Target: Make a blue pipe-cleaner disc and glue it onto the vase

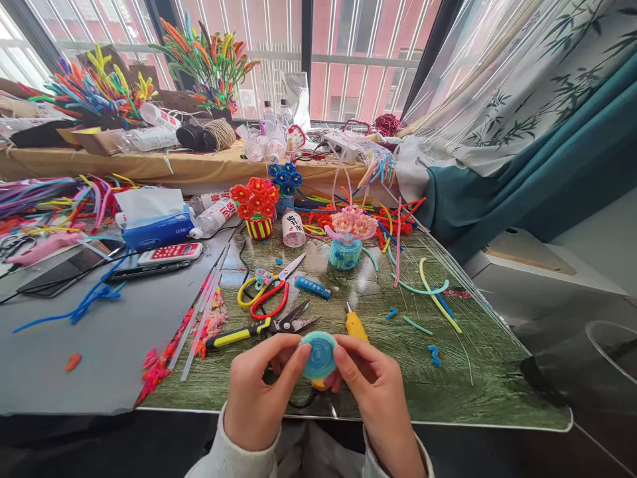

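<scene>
A round light-blue disc (pixel 319 356) with a fuzzy turquoise rim is held up between both hands near the table's front edge. My left hand (pixel 263 385) pinches its left side between thumb and fingers. On the opposite side my right hand (pixel 373 382) grips it the same way. Just behind the disc lies a yellow-handled tool (pixel 355 325) with a metal tip, probably a glue gun, partly hidden by my right hand. Black-and-yellow snips (pixel 263 328) rest beyond my left hand. Farther back are red-and-yellow scissors (pixel 269 292) and a blue lighter (pixel 312 287).
A turquoise pot of pink pipe-cleaner flowers (pixel 345 255) stands mid-table, with a red flower pot (pixel 259 228) behind it to the left. Pipe-cleaner scraps (pixel 438 299) lie at right. A tissue pack (pixel 158 229) and calculator (pixel 170 253) sit at left. Teal curtains (pixel 478 192) hang at right.
</scene>
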The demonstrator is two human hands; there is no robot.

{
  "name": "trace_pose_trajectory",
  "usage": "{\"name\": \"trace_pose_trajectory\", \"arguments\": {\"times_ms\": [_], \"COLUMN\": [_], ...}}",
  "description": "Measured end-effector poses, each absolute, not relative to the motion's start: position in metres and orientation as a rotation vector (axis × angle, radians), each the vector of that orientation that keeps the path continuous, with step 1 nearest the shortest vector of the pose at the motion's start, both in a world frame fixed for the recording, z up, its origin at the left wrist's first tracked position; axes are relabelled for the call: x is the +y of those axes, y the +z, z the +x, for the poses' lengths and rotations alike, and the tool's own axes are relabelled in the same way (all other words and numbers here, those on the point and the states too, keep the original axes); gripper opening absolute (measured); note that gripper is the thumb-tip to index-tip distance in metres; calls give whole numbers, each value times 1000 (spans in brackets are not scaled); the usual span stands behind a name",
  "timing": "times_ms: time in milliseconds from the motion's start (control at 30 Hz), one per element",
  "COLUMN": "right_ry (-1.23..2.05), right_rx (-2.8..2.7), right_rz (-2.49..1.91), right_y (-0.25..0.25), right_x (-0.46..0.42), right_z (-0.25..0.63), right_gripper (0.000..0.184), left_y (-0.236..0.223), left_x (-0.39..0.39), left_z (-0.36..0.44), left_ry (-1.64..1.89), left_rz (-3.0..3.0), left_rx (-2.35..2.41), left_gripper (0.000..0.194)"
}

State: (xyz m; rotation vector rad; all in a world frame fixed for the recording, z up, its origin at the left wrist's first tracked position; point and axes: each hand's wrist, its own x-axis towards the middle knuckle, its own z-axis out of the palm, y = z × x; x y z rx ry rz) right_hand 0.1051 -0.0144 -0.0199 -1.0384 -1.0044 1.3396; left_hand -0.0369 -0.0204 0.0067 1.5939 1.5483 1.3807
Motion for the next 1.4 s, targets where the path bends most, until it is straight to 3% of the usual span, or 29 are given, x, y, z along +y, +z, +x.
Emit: {"name": "trace_pose_trajectory", "arguments": {"times_ms": [167, 367, 533, 600, 867, 1000, 1200, 1400], "right_ry": [1405, 1221, 1061, 1047, 1271, 1364, 1342, 1323], "right_rx": [-1048, -820, -522, -473, -808, -955, -964, -948], "right_rz": [-1055, -1076, -1062, -1057, -1040, -1012, -1026, -1046], "right_y": [-19, -21, -25, -25, -24, -23, -21, -14], "right_x": [-15, -16, -12, -12, -13, -14, -13, -15], "right_z": [102, 104, 113, 116, 114, 114, 113, 110], "right_gripper": [21, 22, 23, 24, 18, 16, 23, 23], "left_y": [2, 3, 2, -1, -4, -2, 3, 5], "left_x": [-18, -17, -17, -15, -15, -21, -23, -21], "left_z": [-42, -49, -55, -56, -42, -29, -22, -23], "left_ry": [1375, 1457, 1393, 1399, 1273, 1265, 1238, 1307], "left_rz": [1587, 1467, 1492, 1586, 1900, 1752, 1520, 1417], "left_rx": [1542, 1617, 1705, 1714, 1491, 1526, 1515, 1410], "left_gripper": [19, 12, 22, 14, 18, 13, 26, 20]}}
